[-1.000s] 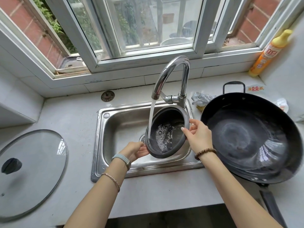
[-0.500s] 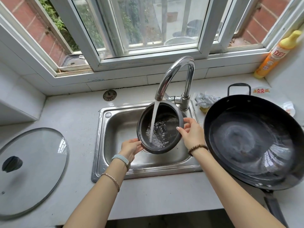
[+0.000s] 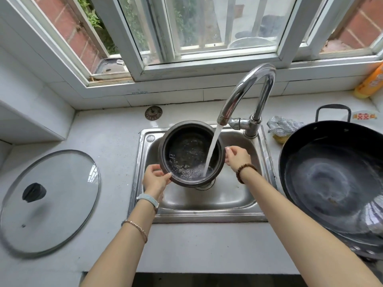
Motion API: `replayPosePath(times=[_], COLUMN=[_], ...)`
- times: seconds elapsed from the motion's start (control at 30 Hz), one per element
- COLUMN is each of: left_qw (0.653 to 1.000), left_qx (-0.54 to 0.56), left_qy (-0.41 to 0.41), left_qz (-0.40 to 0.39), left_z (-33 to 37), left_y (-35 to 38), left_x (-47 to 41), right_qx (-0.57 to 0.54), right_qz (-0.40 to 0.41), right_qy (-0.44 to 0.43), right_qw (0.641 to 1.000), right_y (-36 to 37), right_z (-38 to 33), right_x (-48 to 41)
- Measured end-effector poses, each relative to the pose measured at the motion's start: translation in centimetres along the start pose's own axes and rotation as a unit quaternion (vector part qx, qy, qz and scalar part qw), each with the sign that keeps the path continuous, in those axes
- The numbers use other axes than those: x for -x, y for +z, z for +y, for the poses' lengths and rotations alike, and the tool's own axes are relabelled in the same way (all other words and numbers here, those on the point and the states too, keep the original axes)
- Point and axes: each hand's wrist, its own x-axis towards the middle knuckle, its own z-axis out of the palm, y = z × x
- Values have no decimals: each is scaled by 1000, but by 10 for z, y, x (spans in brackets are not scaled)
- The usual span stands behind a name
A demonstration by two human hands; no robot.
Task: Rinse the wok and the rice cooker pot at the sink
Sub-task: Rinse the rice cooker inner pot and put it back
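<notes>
White tiled counter under a window, brick showing outside; steel sink set in the middle. The rice cooker pot is held up over the sink's basin, clear of its floor, tilted w/ its mouth toward the camera, approx. over the back-left of the sink. Water stream from the faucet, which is mounted at the sink's back-right rim, lands inside the pot near its low right edge; water pools & bubbles there. Step in hand, as I judge it: rinsing the pot's inside, i.e. filling & swirling. Next move prob. calls for tipping the pot further so the water dumps into the sink, w/ a firm hold on both sides since the wet wall looks slippery. Left hand grips the pot's near-left rim, thumb over the lip, fingers curled under. Right hand holds the pot's right wall, fingertips & thumb against the outside; how far they wrap is hidden. Both forearms reach in from the sink's front edge, wrists bent slightly up. Wok sits on the counter right of the sink, inside looks wet; can't tell if it's rinsed. Glass lid lies flat left of the sink.
</notes>
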Motion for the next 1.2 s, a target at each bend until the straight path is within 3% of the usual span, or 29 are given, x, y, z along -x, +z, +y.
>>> replayPosePath(times=[0.13, 0.43, 0.63, 1.2], left_qw=[996, 976, 974, 969], left_qx=[-49, -86, -101, -144], left_qy=[74, 190, 194, 200], left_qz=[30, 59, 52, -6], left_z=[-3, -9, -19, -32], left_y=[-15, -19, -7, 20], left_x=[2, 23, 25, 48], right_qx=[-156, -191, -272, -270], right_qz=[-85, -104, -70, -15], right_qy=[82, 102, 80, 99], right_qw=[981, 971, 956, 958], right_y=[19, 33, 25, -1], right_z=[-9, -8, -2, 36], right_x=[-8, -19, -29, -34])
